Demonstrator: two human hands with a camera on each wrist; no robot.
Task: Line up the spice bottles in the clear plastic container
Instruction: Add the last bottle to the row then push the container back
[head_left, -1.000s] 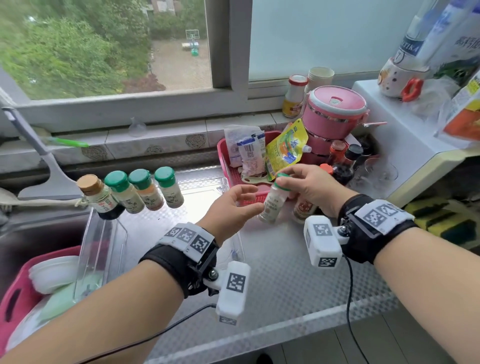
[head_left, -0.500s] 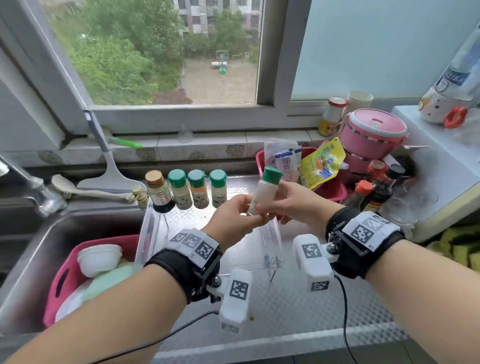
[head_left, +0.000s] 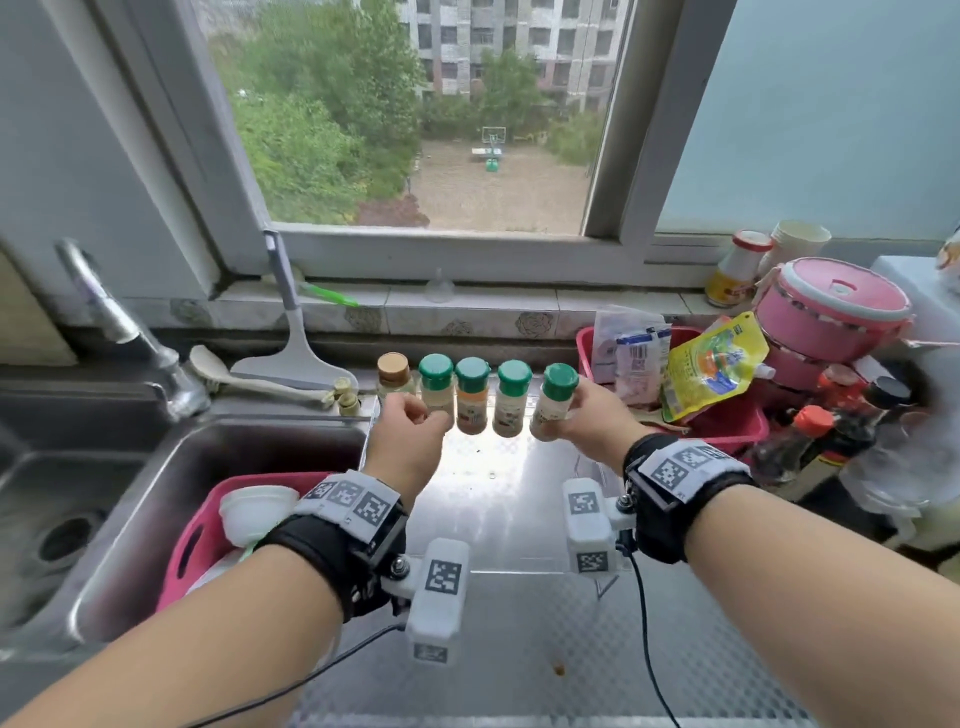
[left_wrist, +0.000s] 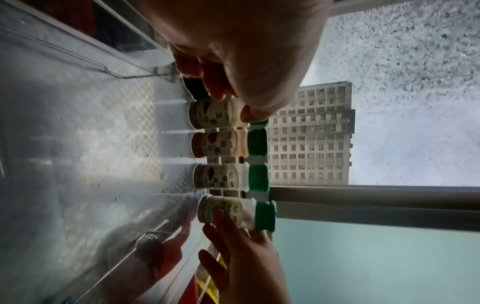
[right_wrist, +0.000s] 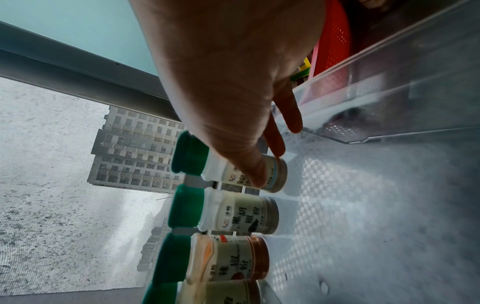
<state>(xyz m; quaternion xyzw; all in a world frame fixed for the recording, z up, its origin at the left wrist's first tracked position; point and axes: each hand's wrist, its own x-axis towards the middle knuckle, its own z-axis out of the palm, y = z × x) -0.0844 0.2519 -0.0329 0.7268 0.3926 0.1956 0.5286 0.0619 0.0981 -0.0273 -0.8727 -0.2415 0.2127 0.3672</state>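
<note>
A clear plastic container (head_left: 519, 570) lies on the steel counter. Along its far wall stand a brown-capped bottle (head_left: 393, 370) and three green-capped spice bottles (head_left: 471, 395). My right hand (head_left: 563, 415) grips a fourth green-capped bottle (head_left: 556, 395) at the right end of that row, slightly tilted, its base at the container floor (right_wrist: 337, 185). In the right wrist view the thumb lies across its label (right_wrist: 249, 170). My left hand (head_left: 423, 415) pinches the leftmost green-capped bottle (left_wrist: 215, 113) between thumb and fingers, partly hiding the brown-capped one.
A steel sink (head_left: 208, 457) with a pink basin of bowls (head_left: 192, 540) and a faucet (head_left: 124, 332) lies left. A red basket of packets (head_left: 727, 431), sauce bottles (head_left: 810, 441) and a pink pot (head_left: 831, 306) crowd the right. A squeegee (head_left: 291, 338) leans behind.
My right hand carried the green-capped bottle from over the container's middle to the right end of the row. My left hand let go of it and took the leftmost green-capped bottle.
</note>
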